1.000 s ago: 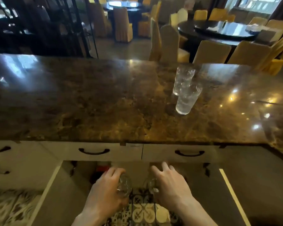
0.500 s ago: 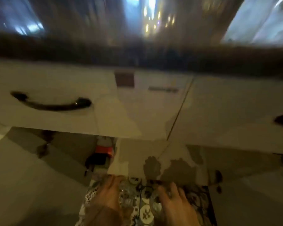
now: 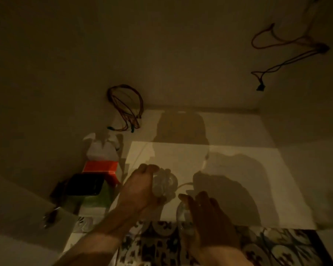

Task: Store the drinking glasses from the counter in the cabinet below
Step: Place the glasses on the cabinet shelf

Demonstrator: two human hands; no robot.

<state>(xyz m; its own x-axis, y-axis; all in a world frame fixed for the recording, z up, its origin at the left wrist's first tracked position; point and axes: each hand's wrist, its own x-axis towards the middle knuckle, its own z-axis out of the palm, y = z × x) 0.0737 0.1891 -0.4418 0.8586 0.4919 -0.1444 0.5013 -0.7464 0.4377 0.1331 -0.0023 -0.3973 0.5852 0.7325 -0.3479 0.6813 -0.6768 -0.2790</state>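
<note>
A: Peering into the cabinet (image 3: pixel 181 54), little is made out; the interior is dim and brownish. A textured drinking glass (image 3: pixel 164 184) is gripped by the left hand (image 3: pixel 138 191), fingers curled over its top and side, and it is held just above the pale cabinet floor (image 3: pixel 238 169), near the front edge.

B: And the right hand (image 3: pixel 206 217)?

A: A second glass (image 3: pixel 182 211) is mostly hidden under it; only a sliver of clear rim is seen at the thumb side. The fingers are curved over it, so it is taken as held. Whether either glass touches the floor cannot be told.

B: What else is noted?

A: A red-and-white carton (image 3: pixel 101 162) and a dark box (image 3: pixel 83 184) are seen at the left wall, a coil of wires (image 3: pixel 126 106) at the back, a loose cord (image 3: pixel 288 45) upper right. Patterned tiles (image 3: pixel 158 242) are cut off by the bottom edge.

B: Against half a second ago?

A: The drawer fronts and counter edge are gone from view; the cabinet interior is now shown, and both hands have been carried past the tiles over its floor.
</note>
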